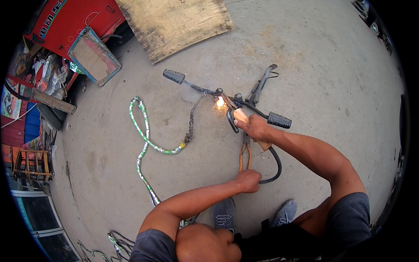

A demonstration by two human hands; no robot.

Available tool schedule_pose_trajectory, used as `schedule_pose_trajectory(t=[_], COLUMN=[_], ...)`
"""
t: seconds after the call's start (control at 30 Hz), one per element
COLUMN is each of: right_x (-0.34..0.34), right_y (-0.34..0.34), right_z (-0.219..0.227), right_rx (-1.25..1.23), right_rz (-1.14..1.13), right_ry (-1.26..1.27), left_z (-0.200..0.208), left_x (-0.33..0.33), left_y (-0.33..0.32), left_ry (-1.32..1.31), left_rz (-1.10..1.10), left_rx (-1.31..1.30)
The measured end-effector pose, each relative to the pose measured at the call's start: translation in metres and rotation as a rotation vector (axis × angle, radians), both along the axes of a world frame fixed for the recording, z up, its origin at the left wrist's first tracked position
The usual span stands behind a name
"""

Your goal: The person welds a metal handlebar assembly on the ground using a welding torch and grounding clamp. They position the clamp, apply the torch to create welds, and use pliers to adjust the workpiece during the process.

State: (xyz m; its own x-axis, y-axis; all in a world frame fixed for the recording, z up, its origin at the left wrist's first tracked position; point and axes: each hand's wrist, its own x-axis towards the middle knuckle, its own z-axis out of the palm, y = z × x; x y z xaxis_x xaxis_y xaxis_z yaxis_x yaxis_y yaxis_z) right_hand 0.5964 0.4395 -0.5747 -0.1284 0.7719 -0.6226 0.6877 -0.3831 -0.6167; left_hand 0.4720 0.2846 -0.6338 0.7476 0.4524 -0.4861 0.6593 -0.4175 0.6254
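Observation:
A dark metal footrest bar with a rubber peg (pixel 174 77) at its left end and another peg (pixel 279 120) at its right lies on the concrete. A kickstand-like arm (pixel 262 85) sticks up from it. My right hand (pixel 256 129) is closed around a welding electrode holder (pixel 240 115), copper-coloured with a black lever. Bright sparks (pixel 220 102) glow at the bar's middle. Below it, my left hand (pixel 248 180) grips the rusty handles of tongs (pixel 245 157); their jaws are partly hidden near the right hand. A black cable (pixel 279 166) loops between the hands.
A green-and-silver wrapped cable (pixel 142 150) joins a dark lead (pixel 191 120) reaching the bar. A plywood board (pixel 174 26) lies beyond. At left are a framed panel (pixel 94 56), a red vehicle (pixel 74 22) and piled scrap (pixel 50 76). My shoes (pixel 224 214) are close below.

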Motion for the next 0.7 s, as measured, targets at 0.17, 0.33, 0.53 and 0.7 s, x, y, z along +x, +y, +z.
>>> schedule_pose_trajectory(t=[0.17, 0.33, 0.53, 0.7], right_x=[-0.0008, -0.001, 0.0024, 0.003], right_y=[0.0002, -0.0006, -0.0005, -0.0042], right_z=[-0.0049, -0.0019, 0.0009, 0.0007], right_rx=[0.04, 0.015, 0.0, 0.0], right_rz=[0.0, -0.014, -0.089, -0.095], right_ry=[-0.011, 0.025, 0.039, 0.062], left_z=[-0.0032, -0.0023, -0.0017, 0.0004], left_x=[0.0001, 0.0006, 0.0004, 0.002], left_y=[-0.0015, -0.0005, -0.0007, -0.0006], left_ry=[0.004, 0.014, -0.013, 0.002], left_rz=[0.001, -0.001, 0.017, 0.014], left_rx=[0.013, -0.012, -0.009, -0.012])
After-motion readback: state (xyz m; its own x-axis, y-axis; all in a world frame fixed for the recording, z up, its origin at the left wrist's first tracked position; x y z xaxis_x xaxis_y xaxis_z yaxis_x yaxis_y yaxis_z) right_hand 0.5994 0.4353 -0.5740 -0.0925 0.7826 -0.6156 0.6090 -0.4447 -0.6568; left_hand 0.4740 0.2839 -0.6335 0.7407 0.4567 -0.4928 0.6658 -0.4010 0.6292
